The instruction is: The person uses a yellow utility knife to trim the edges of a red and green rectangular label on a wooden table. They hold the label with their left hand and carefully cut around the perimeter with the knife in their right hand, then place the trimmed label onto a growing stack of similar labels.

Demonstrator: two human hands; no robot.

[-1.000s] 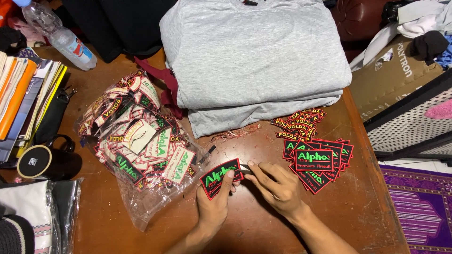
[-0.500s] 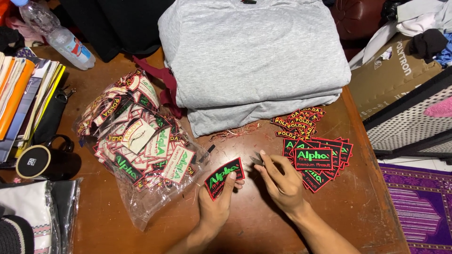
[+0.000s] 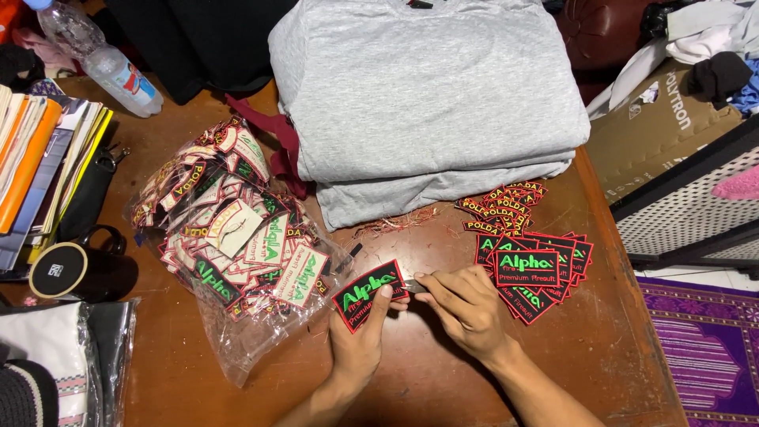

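My left hand [image 3: 360,340] grips a black embroidered patch [image 3: 365,294] with a red border and green lettering, thumb on its face. My right hand [image 3: 465,307] is just to its right, fingertips pinched at the patch's right edge around something small and thin that I cannot make out. Both hands hover low over the brown wooden table [image 3: 601,348]. A fanned pile of matching black patches [image 3: 538,273] lies right of my right hand. A clear plastic bag [image 3: 237,253] stuffed with several patches sits to the left.
A stack of folded grey shirts [image 3: 427,103] lies at the back, with red thread scraps [image 3: 395,225] in front of it. A pile of smaller red and yellow patches [image 3: 506,207], a plastic bottle [image 3: 103,63], a black mug [image 3: 67,269] and stacked books [image 3: 39,166] are around.
My left hand has tilted and shifted the patch slightly leftward. My right hand has drawn its fingers together at the patch's right edge.
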